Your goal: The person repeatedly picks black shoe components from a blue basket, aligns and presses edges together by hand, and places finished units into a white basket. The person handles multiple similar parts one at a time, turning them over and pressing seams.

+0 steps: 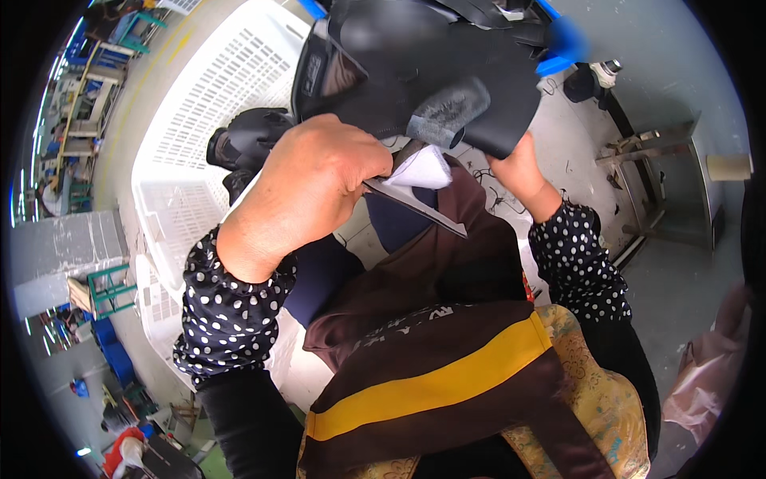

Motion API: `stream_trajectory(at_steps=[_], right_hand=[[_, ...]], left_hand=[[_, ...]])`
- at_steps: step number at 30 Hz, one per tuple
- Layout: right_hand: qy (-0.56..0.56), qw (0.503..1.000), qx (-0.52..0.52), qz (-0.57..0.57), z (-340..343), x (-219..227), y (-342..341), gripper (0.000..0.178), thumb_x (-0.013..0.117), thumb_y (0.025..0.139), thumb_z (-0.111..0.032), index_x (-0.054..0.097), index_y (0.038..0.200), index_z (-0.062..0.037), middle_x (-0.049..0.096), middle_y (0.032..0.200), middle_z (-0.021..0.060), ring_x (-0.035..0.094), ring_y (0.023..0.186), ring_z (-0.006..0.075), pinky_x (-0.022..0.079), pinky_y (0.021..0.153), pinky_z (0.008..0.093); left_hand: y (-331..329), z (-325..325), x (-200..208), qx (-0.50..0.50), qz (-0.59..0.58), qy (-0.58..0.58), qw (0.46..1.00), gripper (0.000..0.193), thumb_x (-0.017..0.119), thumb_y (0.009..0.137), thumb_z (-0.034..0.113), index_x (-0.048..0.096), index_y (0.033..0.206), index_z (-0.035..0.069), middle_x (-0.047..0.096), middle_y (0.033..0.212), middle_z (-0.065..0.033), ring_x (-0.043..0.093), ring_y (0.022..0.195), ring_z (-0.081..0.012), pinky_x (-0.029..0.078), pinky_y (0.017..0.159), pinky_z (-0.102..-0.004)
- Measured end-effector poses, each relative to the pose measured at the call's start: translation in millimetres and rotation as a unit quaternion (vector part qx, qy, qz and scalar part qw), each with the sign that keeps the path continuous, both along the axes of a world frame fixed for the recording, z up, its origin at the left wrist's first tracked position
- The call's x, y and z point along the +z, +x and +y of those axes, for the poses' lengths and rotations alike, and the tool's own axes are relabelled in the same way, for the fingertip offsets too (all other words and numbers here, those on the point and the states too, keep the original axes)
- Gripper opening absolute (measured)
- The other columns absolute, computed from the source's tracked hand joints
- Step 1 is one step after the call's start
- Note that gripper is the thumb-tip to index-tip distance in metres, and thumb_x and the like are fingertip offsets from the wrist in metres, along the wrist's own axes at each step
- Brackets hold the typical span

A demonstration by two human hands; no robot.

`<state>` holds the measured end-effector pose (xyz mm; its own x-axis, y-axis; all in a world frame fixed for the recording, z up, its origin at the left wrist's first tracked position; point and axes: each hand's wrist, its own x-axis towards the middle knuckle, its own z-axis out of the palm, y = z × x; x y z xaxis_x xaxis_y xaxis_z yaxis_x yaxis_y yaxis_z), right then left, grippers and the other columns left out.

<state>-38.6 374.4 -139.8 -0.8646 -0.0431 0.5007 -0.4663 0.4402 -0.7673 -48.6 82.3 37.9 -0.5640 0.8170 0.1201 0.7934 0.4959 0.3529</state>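
Observation:
A large black leather piece (383, 80), which looks like a boot upper, is held up in front of me. A greyish worn-looking patch (451, 112) shows on its lower part. My left hand (311, 180) is closed at its lower left edge, fingers curled. From that fist a thin dark strip with a pale edge (419, 209) slants down to the right; whether it belongs to the leather piece I cannot tell. White fabric (427, 168) bunches beside the fist. My right hand (520, 172) grips the lower right edge, its fingers partly hidden behind the leather.
A white slatted plastic basket (171, 152) stands at my left, with black shoes or boots (254, 137) in it. Something blue (562, 40) shows behind the leather. A metal-legged stand (678, 176) is at the right. My brown apron (431, 375) covers my lap.

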Motion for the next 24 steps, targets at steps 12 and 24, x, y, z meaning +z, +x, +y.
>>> stream_trajectory(at_steps=[12, 24], right_hand=[[0.151, 0.976, 0.119, 0.107, -9, 118, 14, 0.029, 0.079, 0.072, 0.002, 0.080, 0.099, -0.0096, 0.060, 0.147, 0.0109, 0.051, 0.139, 0.0339, 0.039, 0.113, 0.0469], [0.292, 0.905, 0.261, 0.163, -37, 88, -46, 0.013, 0.069, 0.082, -0.013, 0.081, 0.086, -0.0149, 0.052, 0.159, -0.0032, 0.041, 0.152, 0.0236, 0.033, 0.122, 0.0518]], left_hand=[[-13, 10, -17, -0.016, -0.049, -0.012, 0.999, 0.035, 0.069, 0.060, -0.015, 0.071, 0.089, 0.004, 0.078, 0.098, -0.0071, 0.072, 0.095, -0.0302, 0.051, 0.079, -0.0396], [-10, 9, -22, -0.026, -0.003, 0.013, 1.000, 0.031, 0.067, 0.061, -0.012, 0.070, 0.087, 0.005, 0.072, 0.089, -0.0066, 0.069, 0.087, -0.0302, 0.051, 0.075, -0.0404]])
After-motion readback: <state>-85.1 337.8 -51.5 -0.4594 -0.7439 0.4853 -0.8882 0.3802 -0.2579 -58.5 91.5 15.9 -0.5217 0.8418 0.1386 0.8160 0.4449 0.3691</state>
